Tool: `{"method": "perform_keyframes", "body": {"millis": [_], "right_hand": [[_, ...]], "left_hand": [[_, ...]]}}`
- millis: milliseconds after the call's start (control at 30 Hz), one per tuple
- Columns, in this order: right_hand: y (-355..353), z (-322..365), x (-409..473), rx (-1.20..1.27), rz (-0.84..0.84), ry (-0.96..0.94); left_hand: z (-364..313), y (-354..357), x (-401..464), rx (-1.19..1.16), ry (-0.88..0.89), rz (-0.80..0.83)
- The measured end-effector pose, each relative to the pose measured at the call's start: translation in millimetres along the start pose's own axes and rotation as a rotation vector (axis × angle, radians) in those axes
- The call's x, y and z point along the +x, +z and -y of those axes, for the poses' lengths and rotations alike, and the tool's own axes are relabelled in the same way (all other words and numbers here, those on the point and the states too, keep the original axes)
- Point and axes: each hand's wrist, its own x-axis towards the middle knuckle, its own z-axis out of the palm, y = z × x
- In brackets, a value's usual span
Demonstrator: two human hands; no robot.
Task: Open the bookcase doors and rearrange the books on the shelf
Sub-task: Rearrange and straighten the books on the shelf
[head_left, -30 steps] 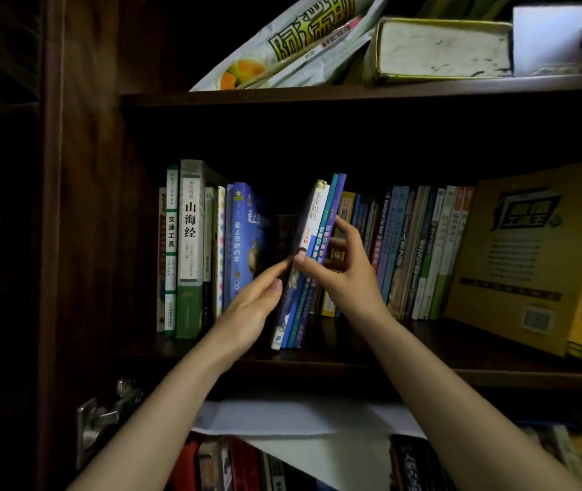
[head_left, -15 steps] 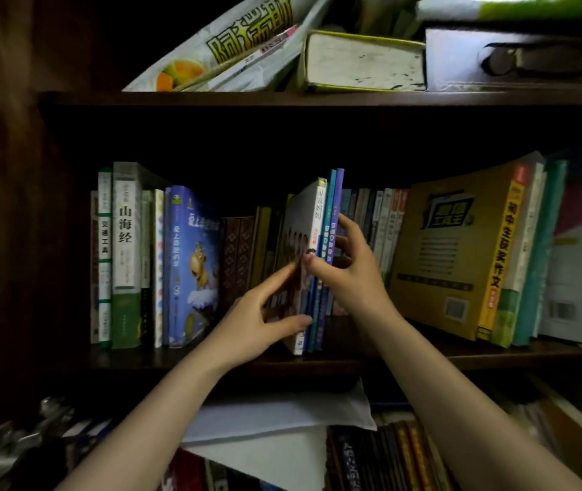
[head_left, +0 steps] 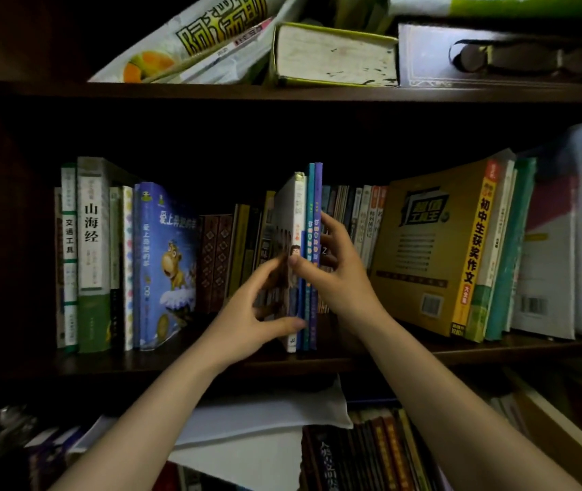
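The right hand (head_left: 344,278) pinches a small bundle of thin books (head_left: 309,256), thumb on the near spines and fingers wrapped round the far side, holding them upright near the front of the middle shelf (head_left: 190,363). The left hand (head_left: 250,313) is half open, not gripping: its thumb lies against the foot of the white-spined book and its fingers spread along the bundle's left face, probably to steady it and keep the covers from fanning out.

The bundle stands in the middle of the shelf, forward of the row behind it. To its left are dark brown and olive spines (head_left: 227,256) set further back, then a blue picture book (head_left: 165,264) leaning slightly, and a block of upright white and green books (head_left: 87,249) at the far left. On the right, just behind the fingers, runs a row of thin spines (head_left: 364,221), then a big yellow book (head_left: 438,249) tilted against taller volumes.

Free room looks best in front of the recessed brown spines; the right side is packed tight. The shelf's front edge is close under the bundle, so it could slip off if pulled further. No door shows, so the bookcase seems already open. Loose paper (head_left: 268,409) sticks out from the shelf below.
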Motion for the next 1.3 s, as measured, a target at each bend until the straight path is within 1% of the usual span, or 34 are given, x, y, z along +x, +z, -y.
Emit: {"method": "perform_keyframes", "body": {"millis": [133, 300, 433, 500, 633, 700, 767, 833, 900, 1033, 1167, 1300], "right_hand": [[-21, -1, -4, -0.062, -0.065, -0.026], [-67, -4, -10, -0.184, -0.129, -0.032], [-104, -5, -19, -0.298, -0.190, -0.028], [-116, -2, -22, -0.349, -0.192, -0.030], [-131, 8, -28, -0.641, -0.198, -0.119], [-137, 9, -33, -0.754, -0.236, -0.148], [-144, 4, -41, -0.813, -0.303, -0.152], [-147, -2, -51, -0.825, -0.334, -0.112], [-149, -6, -60, -0.802, -0.304, -0.022], [-156, -14, -65, -0.827, -0.289, 0.087], [-161, -25, -62, -0.704, -0.224, 0.060], [-162, -33, -59, -0.691, -0.212, 0.025]], "left_hand": [[-5, 21, 11, -0.020, 0.016, 0.055], [-13, 69, 36, -0.031, 0.065, 0.116], [-22, 105, 53, -0.068, 0.058, 0.187], [-24, 115, 58, -0.071, 0.054, 0.206], [-23, 117, 63, -0.085, 0.037, 0.227], [-22, 117, 65, -0.057, 0.042, 0.240], [-20, 120, 67, 0.008, 0.048, 0.272], [-18, 126, 70, 0.059, 0.046, 0.314], [-17, 132, 73, 0.084, 0.031, 0.336], [-15, 132, 77, 0.052, 0.036, 0.351], [-19, 133, 84, 0.045, 0.065, 0.387], [-26, 138, 90, 0.062, 0.104, 0.414]]}}
